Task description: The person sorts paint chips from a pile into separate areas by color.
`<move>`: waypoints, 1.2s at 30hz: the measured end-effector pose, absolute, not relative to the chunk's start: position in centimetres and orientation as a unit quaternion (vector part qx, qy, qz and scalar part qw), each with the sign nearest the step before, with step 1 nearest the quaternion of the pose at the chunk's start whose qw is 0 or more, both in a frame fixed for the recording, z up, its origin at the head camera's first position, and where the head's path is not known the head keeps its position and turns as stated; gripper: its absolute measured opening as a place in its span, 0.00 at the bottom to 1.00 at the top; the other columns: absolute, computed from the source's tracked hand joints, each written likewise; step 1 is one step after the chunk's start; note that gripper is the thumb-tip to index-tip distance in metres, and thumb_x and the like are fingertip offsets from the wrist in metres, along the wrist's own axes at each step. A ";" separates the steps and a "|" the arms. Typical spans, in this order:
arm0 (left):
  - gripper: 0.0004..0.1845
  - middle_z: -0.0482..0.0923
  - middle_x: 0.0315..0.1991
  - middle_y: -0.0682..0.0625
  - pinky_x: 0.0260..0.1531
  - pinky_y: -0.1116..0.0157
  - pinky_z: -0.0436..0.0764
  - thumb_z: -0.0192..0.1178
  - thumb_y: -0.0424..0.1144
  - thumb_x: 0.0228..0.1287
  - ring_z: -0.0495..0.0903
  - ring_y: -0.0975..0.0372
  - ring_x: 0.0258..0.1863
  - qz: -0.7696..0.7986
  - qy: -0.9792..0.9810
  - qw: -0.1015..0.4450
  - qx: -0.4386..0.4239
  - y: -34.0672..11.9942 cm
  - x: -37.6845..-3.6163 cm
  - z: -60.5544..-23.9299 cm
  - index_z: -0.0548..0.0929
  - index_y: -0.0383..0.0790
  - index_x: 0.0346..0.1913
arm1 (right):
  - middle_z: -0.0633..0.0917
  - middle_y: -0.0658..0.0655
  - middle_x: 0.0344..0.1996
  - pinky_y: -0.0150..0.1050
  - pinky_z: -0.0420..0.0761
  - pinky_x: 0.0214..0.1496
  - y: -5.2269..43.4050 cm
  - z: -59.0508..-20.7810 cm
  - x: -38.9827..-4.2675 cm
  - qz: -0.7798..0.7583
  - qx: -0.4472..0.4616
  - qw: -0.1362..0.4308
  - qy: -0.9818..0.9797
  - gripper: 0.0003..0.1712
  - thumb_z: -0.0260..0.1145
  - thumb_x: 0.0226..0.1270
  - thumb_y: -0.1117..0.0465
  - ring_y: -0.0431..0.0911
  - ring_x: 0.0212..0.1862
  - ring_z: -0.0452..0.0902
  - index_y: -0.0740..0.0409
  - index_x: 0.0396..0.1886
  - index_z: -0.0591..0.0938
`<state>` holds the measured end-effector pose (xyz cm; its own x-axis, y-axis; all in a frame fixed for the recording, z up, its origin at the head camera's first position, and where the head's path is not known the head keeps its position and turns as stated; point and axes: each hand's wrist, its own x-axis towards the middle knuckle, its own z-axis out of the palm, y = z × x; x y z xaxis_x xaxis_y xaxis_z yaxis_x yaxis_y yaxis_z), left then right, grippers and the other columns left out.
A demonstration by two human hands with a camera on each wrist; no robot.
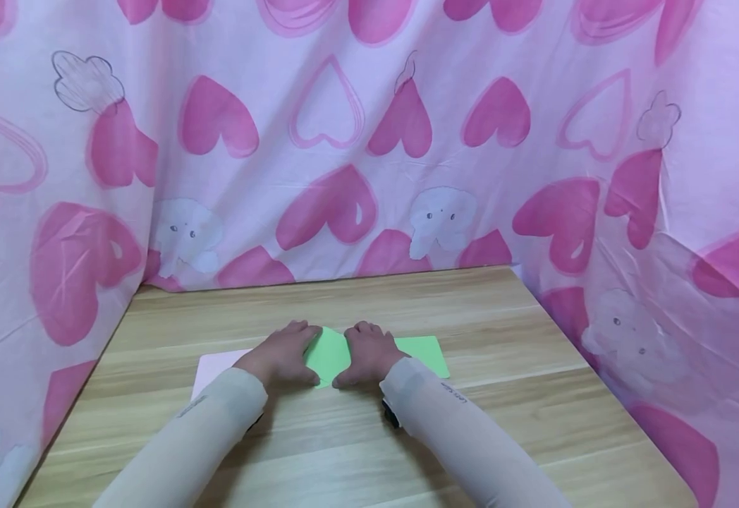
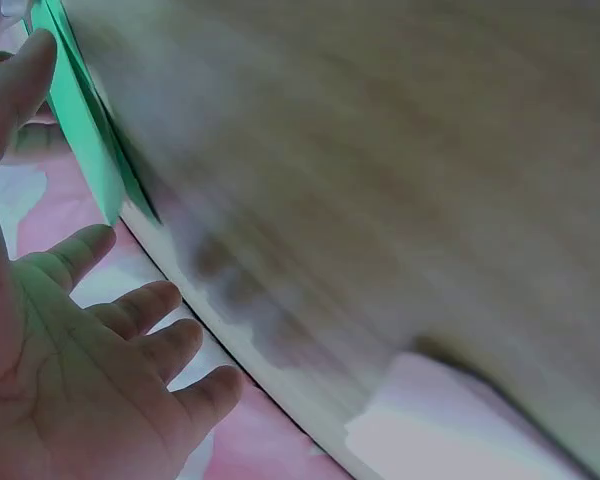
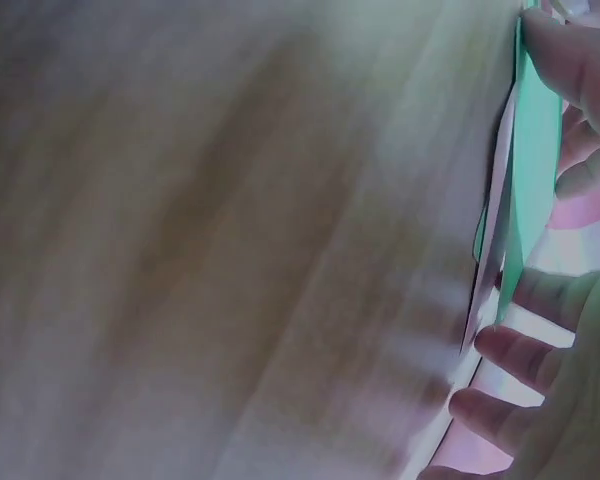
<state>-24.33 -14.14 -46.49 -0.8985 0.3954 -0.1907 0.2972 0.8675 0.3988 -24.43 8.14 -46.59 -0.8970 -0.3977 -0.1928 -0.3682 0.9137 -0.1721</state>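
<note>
A folded light-green paper (image 1: pixel 328 353) lies on the wooden table (image 1: pixel 357 451), a little in front of its middle. My left hand (image 1: pixel 283 353) rests on its left side and my right hand (image 1: pixel 369 351) on its right side, fingers pointing away from me and thumbs at its near edge. In the left wrist view the thumb (image 2: pixel 15 80) touches the green paper (image 2: pixel 80 130) while the other fingers (image 2: pixel 130 310) are spread and loosely bent. In the right wrist view the thumb (image 3: pixel 580 60) presses on the green paper (image 3: pixel 535 170).
A pale pink sheet (image 1: pixel 214 367) lies flat under and left of my left hand. Another green sheet (image 1: pixel 423 351) lies flat to the right, partly under my right hand. A pink heart-patterned cloth (image 1: pixel 369 141) encloses the table at the back and on both sides.
</note>
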 end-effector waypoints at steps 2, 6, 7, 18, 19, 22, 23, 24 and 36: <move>0.56 0.59 0.82 0.39 0.77 0.38 0.62 0.83 0.53 0.48 0.53 0.42 0.83 0.175 0.958 0.135 0.183 -13.8 -24.4 -46.3 0.67 0.48 0.80 | 0.73 0.55 0.71 0.63 0.70 0.75 8.2 -46.5 -24.6 -0.070 -0.201 0.121 0.970 0.57 0.77 0.49 0.29 0.54 0.75 0.66 0.51 0.76 0.72; 0.59 0.57 0.83 0.39 0.80 0.39 0.55 0.84 0.51 0.45 0.51 0.42 0.84 0.155 0.959 0.142 0.188 -13.4 -24.4 -45.8 0.64 0.47 0.82 | 0.71 0.56 0.74 0.65 0.67 0.77 8.4 -46.4 -24.9 -0.070 -0.203 0.130 0.968 0.59 0.77 0.49 0.32 0.55 0.77 0.64 0.47 0.80 0.69; 0.60 0.56 0.83 0.40 0.81 0.39 0.54 0.84 0.51 0.45 0.50 0.42 0.84 0.149 0.960 0.144 0.189 -13.4 -24.4 -45.7 0.64 0.48 0.82 | 0.71 0.55 0.74 0.66 0.67 0.76 8.5 -46.5 -24.9 -0.069 -0.204 0.129 0.968 0.59 0.77 0.49 0.32 0.55 0.77 0.64 0.46 0.80 0.68; 0.60 0.59 0.82 0.39 0.81 0.36 0.52 0.85 0.55 0.44 0.50 0.41 0.84 0.113 0.963 0.138 0.200 -13.1 -24.9 -45.3 0.66 0.46 0.80 | 0.72 0.54 0.72 0.67 0.67 0.75 8.9 -46.6 -24.9 -0.076 -0.215 0.124 0.966 0.58 0.77 0.47 0.34 0.54 0.75 0.65 0.41 0.80 0.67; 0.60 0.59 0.82 0.39 0.81 0.36 0.52 0.85 0.56 0.44 0.50 0.41 0.84 0.115 0.963 0.136 0.202 -13.1 -24.9 -45.3 0.66 0.45 0.80 | 0.72 0.54 0.73 0.67 0.67 0.75 8.9 -46.5 -25.0 -0.077 -0.215 0.125 0.966 0.59 0.78 0.47 0.33 0.54 0.76 0.65 0.42 0.80 0.67; 0.58 0.61 0.81 0.37 0.80 0.36 0.53 0.84 0.57 0.45 0.52 0.40 0.83 0.130 0.961 0.125 0.208 -13.2 -24.9 -45.2 0.68 0.43 0.79 | 0.71 0.54 0.75 0.68 0.66 0.76 9.1 -46.4 -25.1 -0.081 -0.211 0.125 0.966 0.63 0.79 0.46 0.29 0.54 0.77 0.64 0.45 0.80 0.66; 0.58 0.61 0.81 0.37 0.80 0.36 0.54 0.84 0.58 0.45 0.53 0.40 0.83 0.135 0.961 0.121 0.208 -13.2 -24.9 -45.1 0.68 0.42 0.79 | 0.71 0.54 0.75 0.68 0.66 0.77 9.2 -46.3 -25.1 -0.083 -0.210 0.123 0.966 0.64 0.80 0.45 0.28 0.54 0.78 0.64 0.46 0.81 0.66; 0.58 0.61 0.81 0.37 0.80 0.36 0.55 0.84 0.59 0.45 0.53 0.39 0.83 0.140 0.961 0.115 0.209 -13.2 -25.0 -45.2 0.69 0.42 0.78 | 0.71 0.54 0.75 0.68 0.66 0.77 9.3 -46.2 -25.2 -0.084 -0.207 0.122 0.967 0.65 0.80 0.45 0.27 0.54 0.78 0.64 0.46 0.81 0.65; 0.53 0.64 0.79 0.38 0.78 0.40 0.62 0.78 0.59 0.48 0.57 0.40 0.82 0.170 0.960 0.061 0.213 -11.2 -25.5 -44.5 0.71 0.39 0.76 | 0.71 0.53 0.75 0.66 0.68 0.76 12.0 -44.0 -25.8 -0.109 -0.205 0.106 0.967 0.63 0.81 0.45 0.34 0.52 0.74 0.67 0.48 0.81 0.66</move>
